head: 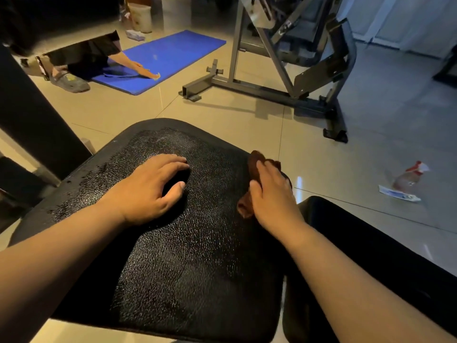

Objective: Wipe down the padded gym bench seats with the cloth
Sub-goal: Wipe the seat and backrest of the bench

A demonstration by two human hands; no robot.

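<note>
The black seat pad [197,256] fills the middle of the view, its grained vinyl speckled with wet sheen, and beads of liquid gather toward its edge at 9 o'clock. The left hand [150,189] rests near the pad's centre. Its fingers [173,160] are arched and slightly spread, tips and thumb touching the vinyl, and it holds nothing. The right hand [270,194] sits at the pad's 3 o'clock edge with its fingers close together, curled over a bunched brown cloth [254,159] and pressing it down. Cloth shows past the fingertips and below the thumb.

The wipe looks partly done, and the risks come from the wet surface and the edge:
- With the cloth right on the rim, an outward stroke could drag it off the pad and onto the tiled floor [333,149].
- The bracing left hand could skid on the slick vinyl if weight goes onto it.
- The droplets at 9 o'clock lie farthest from the cloth and are easily missed.
- A bunched cloth covers little of the pad and may streak.

A second dark pad [371,256] lies at 4 o'clock, and a spray bottle [408,179] on its side on the floor at 3 o'clock could be kicked.
</note>
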